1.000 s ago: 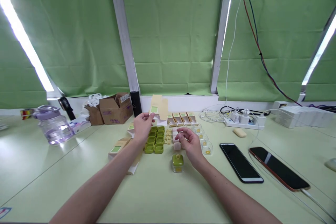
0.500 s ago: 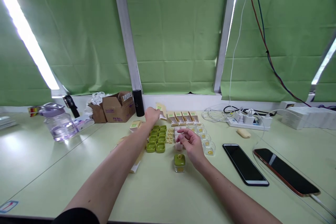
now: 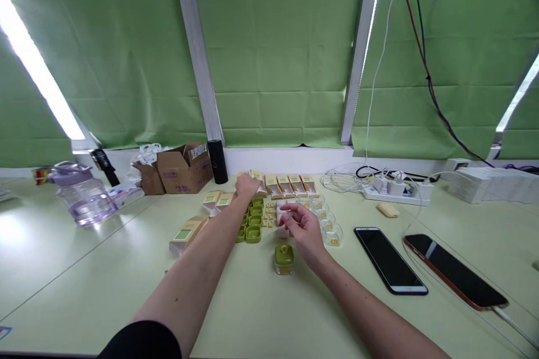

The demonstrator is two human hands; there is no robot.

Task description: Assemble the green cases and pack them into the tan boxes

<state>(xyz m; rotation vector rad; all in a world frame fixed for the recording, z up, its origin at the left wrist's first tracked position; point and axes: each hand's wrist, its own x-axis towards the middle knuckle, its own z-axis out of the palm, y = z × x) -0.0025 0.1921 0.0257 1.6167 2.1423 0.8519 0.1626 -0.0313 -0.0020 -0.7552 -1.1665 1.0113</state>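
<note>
My left hand [image 3: 247, 185] reaches to the back row of small kraft boxes, its fingers at a box [image 3: 258, 180] at the row's left end; whether it grips that box is hidden. Over the pinkish-white pieces [image 3: 281, 219] hovers my right hand [image 3: 304, 229], fingers loosely curled and apart, nothing between them. A small clear jar with a green lid [image 3: 284, 258] stands in front of it. Green square lids [image 3: 253, 234] stand in rows beside tiny yellow pieces [image 3: 268, 216]. Clear cups [image 3: 332, 234] with yellow bits are on the right.
More kraft boxes [image 3: 188, 234] lie left of my left arm. Further left are a water jug [image 3: 86, 196], a cardboard box [image 3: 183, 171] and a black cylinder [image 3: 218, 161]. Two phones [image 3: 391, 261] [image 3: 455, 272], a power strip [image 3: 396, 193] and cables are on the right.
My left hand has moved slightly, and the kraft box that stood upright at its fingers now sits lower in the back row. The view has shifted a little; my right hand keeps its pose.
</note>
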